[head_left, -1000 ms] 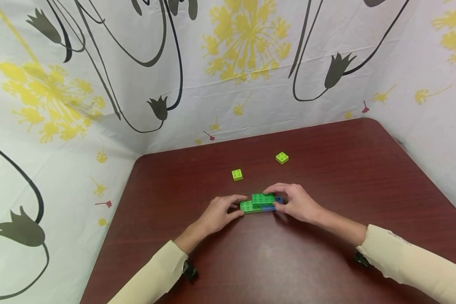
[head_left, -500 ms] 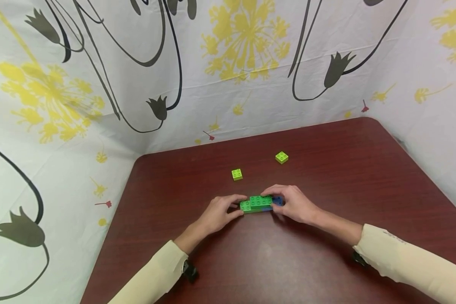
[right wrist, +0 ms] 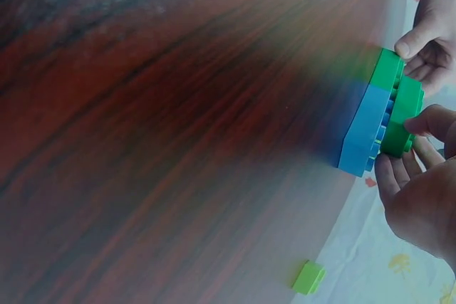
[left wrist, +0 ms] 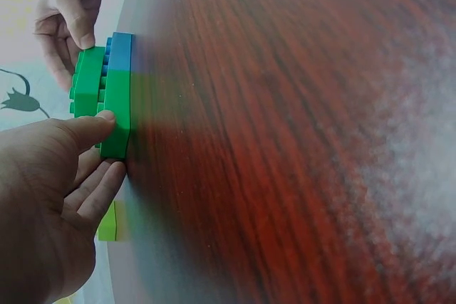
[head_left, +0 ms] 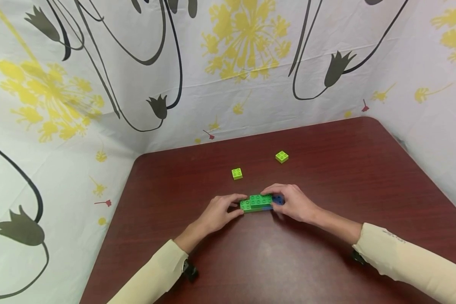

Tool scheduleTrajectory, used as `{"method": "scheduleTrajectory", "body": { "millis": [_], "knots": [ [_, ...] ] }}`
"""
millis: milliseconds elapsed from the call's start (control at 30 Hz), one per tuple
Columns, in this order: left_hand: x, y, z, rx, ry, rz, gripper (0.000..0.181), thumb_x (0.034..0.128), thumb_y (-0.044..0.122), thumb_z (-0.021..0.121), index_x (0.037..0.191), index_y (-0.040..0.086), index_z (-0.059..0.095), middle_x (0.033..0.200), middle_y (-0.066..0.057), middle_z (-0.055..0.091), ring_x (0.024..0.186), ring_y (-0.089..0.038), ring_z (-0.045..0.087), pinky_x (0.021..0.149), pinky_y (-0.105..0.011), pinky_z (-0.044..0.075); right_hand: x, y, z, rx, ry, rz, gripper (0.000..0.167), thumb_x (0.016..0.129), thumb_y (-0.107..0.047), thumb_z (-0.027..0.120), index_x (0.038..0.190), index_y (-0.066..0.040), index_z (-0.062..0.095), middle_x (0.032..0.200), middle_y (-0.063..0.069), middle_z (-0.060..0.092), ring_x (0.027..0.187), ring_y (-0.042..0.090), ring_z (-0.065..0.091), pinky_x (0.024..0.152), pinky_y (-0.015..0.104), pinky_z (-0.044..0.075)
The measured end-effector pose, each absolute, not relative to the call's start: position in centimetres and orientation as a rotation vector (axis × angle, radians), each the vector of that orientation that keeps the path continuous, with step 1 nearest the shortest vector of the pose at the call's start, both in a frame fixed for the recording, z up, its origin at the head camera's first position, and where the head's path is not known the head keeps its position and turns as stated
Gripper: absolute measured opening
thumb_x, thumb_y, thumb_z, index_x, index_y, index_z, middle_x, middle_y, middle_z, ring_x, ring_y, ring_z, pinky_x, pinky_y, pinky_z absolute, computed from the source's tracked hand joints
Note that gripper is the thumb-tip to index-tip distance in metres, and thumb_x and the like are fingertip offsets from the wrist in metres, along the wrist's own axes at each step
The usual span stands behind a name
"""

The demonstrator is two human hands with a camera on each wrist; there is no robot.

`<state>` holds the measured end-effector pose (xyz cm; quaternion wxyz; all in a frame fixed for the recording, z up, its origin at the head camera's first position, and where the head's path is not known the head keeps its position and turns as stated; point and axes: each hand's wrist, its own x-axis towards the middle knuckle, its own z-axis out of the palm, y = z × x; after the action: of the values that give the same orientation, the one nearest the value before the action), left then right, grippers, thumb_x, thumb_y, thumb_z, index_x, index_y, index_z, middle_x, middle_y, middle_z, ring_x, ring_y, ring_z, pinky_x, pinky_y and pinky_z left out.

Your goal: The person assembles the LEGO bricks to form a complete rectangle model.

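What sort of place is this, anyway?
Perhaps a screened-off tabletop corner for play or recording: a dark reddish table, wrinkled flower-patterned sheeting around its edges, and toy bricks on top.

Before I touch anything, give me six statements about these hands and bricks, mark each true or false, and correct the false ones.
1. The right hand holds the upper green brick. True.
2. The left hand grips the lower green brick. True.
3. Everything beneath the upper green brick is green. False: a blue brick sits end to end with the lower green brick.
4. The near lime brick and the far lime brick lie apart on the table. True.
5. The right hand touches the far lime brick. False: that brick lies beyond the hand, untouched.
6. The upper green brick covers the lower green brick completely. False: the lower one's left end is exposed in the head view.
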<state>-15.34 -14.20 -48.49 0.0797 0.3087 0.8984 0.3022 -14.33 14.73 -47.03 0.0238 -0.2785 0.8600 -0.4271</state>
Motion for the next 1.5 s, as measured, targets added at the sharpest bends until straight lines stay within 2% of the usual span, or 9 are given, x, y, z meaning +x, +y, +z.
{"method": "scheduleTrajectory", "body": {
  "millis": [100, 233, 433, 533, 767, 867, 1033, 1200, 1500],
  "knots": [
    [-15.4, -14.2, -48.5, 0.921, 2.692, 0.900, 0.044, 0.1014, 0.019, 0.076, 0.144, 0.018, 0.066, 0.141, 0.002, 0.069, 0.111, -0.010, 0.073, 0.097, -0.030, 0.058, -14.4, 14.7, -47.0, -0.860, 2.668, -1.313, 0.039, 0.090, 0.007, 0.076, 0.125, -0.009, 0.076, 0.123, 0.006, 0.073, 0.099, 0.024, 0.066, 0.085, 0.043, 0.058],
    [-15.5, -14.2, -48.6, 0.921, 2.696, 0.898, 0.045, 0.1010, 0.020, 0.077, 0.144, 0.018, 0.066, 0.140, 0.002, 0.069, 0.111, -0.010, 0.073, 0.097, -0.030, 0.058, -14.4, 14.7, -47.0, -0.866, 2.666, -1.308, 0.038, 0.090, 0.007, 0.076, 0.125, -0.008, 0.076, 0.123, 0.007, 0.073, 0.095, 0.023, 0.066, 0.083, 0.042, 0.057],
    [-15.5, -14.0, -48.4, 0.945, 2.719, 0.883, 0.048, 0.1005, 0.028, 0.078, 0.145, 0.018, 0.065, 0.140, 0.004, 0.069, 0.119, -0.010, 0.069, 0.100, -0.034, 0.056, -14.4, 14.7, -46.9, -0.853, 2.650, -1.302, 0.038, 0.091, 0.008, 0.075, 0.126, -0.007, 0.075, 0.121, 0.010, 0.073, 0.066, 0.010, 0.062, 0.076, 0.036, 0.057],
    [-15.4, -13.7, -48.1, 0.960, 2.726, 0.892, 0.051, 0.1004, 0.031, 0.078, 0.147, 0.017, 0.064, 0.142, 0.004, 0.068, 0.124, -0.011, 0.066, 0.103, -0.038, 0.055, -14.4, 14.7, -46.9, -0.845, 2.642, -1.306, 0.038, 0.091, 0.008, 0.075, 0.126, -0.006, 0.075, 0.120, 0.011, 0.073, 0.056, 0.008, 0.059, 0.075, 0.036, 0.058],
    [-15.3, -12.5, -48.0, 0.985, 2.777, 0.964, 0.051, 0.1002, 0.034, 0.077, 0.146, 0.016, 0.065, 0.140, 0.003, 0.069, 0.121, -0.012, 0.067, 0.100, -0.038, 0.056, -14.5, 14.7, -47.0, -0.851, 2.664, -1.294, 0.038, 0.091, 0.007, 0.075, 0.126, -0.007, 0.076, 0.120, 0.009, 0.074, 0.083, 0.016, 0.064, 0.079, 0.039, 0.058],
    [-15.3, -12.0, -48.3, 0.991, 2.800, 1.012, 0.048, 0.1006, 0.033, 0.077, 0.144, 0.016, 0.067, 0.135, 0.002, 0.072, 0.116, -0.012, 0.069, 0.096, -0.036, 0.057, -14.5, 14.7, -47.0, -0.851, 2.666, -1.295, 0.038, 0.091, 0.006, 0.076, 0.126, -0.007, 0.076, 0.120, 0.009, 0.075, 0.089, 0.020, 0.065, 0.079, 0.038, 0.058],
    [-15.1, -11.6, -48.5, 1.003, 2.818, 1.065, 0.042, 0.1007, 0.029, 0.077, 0.140, 0.016, 0.070, 0.125, 0.002, 0.076, 0.104, -0.011, 0.072, 0.086, -0.033, 0.058, -14.5, 14.8, -47.0, -0.838, 2.661, -1.295, 0.038, 0.091, 0.006, 0.076, 0.126, -0.007, 0.076, 0.119, 0.010, 0.075, 0.088, 0.021, 0.064, 0.077, 0.036, 0.056],
    [-15.1, -11.5, -48.5, 1.021, 2.813, 1.092, 0.040, 0.1001, 0.027, 0.078, 0.138, 0.014, 0.072, 0.123, 0.002, 0.077, 0.102, -0.010, 0.072, 0.084, -0.033, 0.059, -14.6, 14.9, -47.0, -0.817, 2.629, -1.295, 0.038, 0.092, 0.004, 0.076, 0.128, -0.007, 0.076, 0.120, 0.011, 0.075, 0.084, 0.020, 0.063, 0.073, 0.032, 0.054],
    [-15.2, -11.5, -48.6, 1.011, 2.788, 1.100, 0.040, 0.0993, 0.026, 0.078, 0.137, 0.014, 0.073, 0.125, 0.001, 0.076, 0.098, -0.014, 0.073, 0.082, -0.036, 0.060, -15.0, 15.1, -46.8, -0.813, 2.607, -1.272, 0.031, 0.098, -0.008, 0.078, 0.129, -0.008, 0.077, 0.122, 0.007, 0.076, 0.094, 0.015, 0.066, 0.081, 0.035, 0.056]
  ]
}}
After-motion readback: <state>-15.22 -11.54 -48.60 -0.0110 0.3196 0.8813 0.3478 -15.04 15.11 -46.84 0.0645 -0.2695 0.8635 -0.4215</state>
